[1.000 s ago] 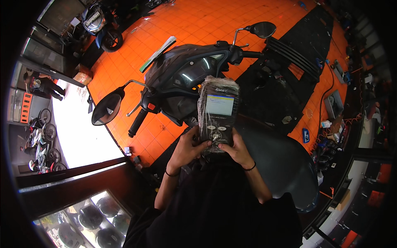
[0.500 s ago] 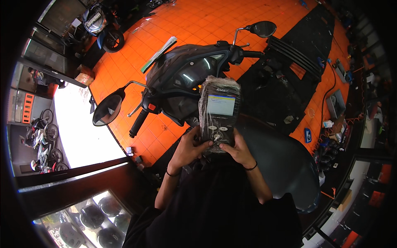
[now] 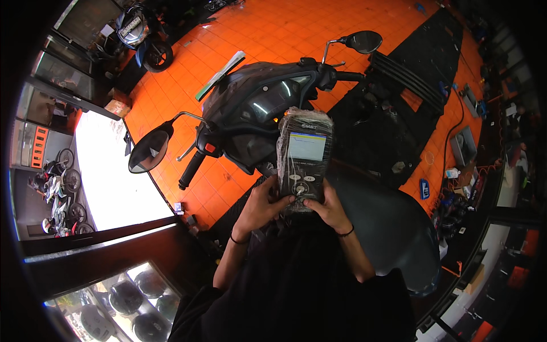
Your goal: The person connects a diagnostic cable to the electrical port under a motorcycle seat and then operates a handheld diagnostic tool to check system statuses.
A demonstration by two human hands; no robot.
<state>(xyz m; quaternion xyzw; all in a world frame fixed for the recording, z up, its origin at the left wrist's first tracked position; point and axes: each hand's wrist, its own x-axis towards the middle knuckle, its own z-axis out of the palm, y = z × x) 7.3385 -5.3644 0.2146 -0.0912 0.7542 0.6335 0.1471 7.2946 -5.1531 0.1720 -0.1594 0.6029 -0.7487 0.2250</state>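
Note:
Both hands hold a handheld diagnostic scanner [image 3: 307, 151], a dark device wrapped in clear plastic film, with a lit screen and oval buttons below it. My left hand [image 3: 261, 206] grips its lower left side, the thumb lying near the round keypad. My right hand [image 3: 329, 208] closes on the lower right side, its thumb at the keypad's lower edge. The fingers behind the device are hidden. Beyond it stands a dark scooter [image 3: 259, 100] with its handlebar, dash and two mirrors. Its black seat [image 3: 387, 228] extends to the right of my right forearm.
The left mirror [image 3: 150, 149] and left grip [image 3: 191, 170] stick out beside my left hand. A black mat [image 3: 376, 125] covers part of the orange tiled floor [image 3: 273, 28]. Another scooter [image 3: 142, 37] stands far left. Helmets [image 3: 126, 297] sit in a case at lower left.
The scanner's screen shows a different layout, with fewer lines. The device sits very slightly farther right and lower in view; both hands keep their hold.

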